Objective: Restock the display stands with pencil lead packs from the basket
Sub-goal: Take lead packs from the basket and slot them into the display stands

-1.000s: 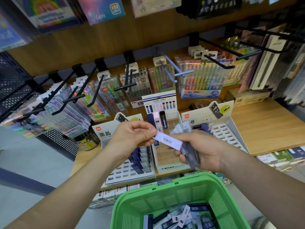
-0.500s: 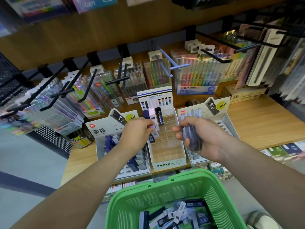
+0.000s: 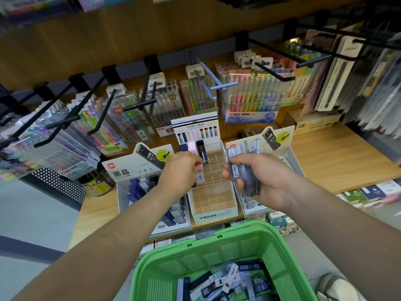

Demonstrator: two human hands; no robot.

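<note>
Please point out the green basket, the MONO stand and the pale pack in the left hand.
green basket [image 3: 238, 230]: head view, far rim.
MONO stand [image 3: 214, 216]: head view, front panel.
pale pack [image 3: 200, 177]: head view, white end below left hand [image 3: 180, 170].

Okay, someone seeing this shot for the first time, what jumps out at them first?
The bright green basket at the bottom, with lead packs heaped inside, catches the eye first. Above it, the left hand pinches a small pack over the middle stand and its clear compartments, while the right hand grips a bundle of dark packs beside it. Colourful pen packs hang on hooks behind.
</note>
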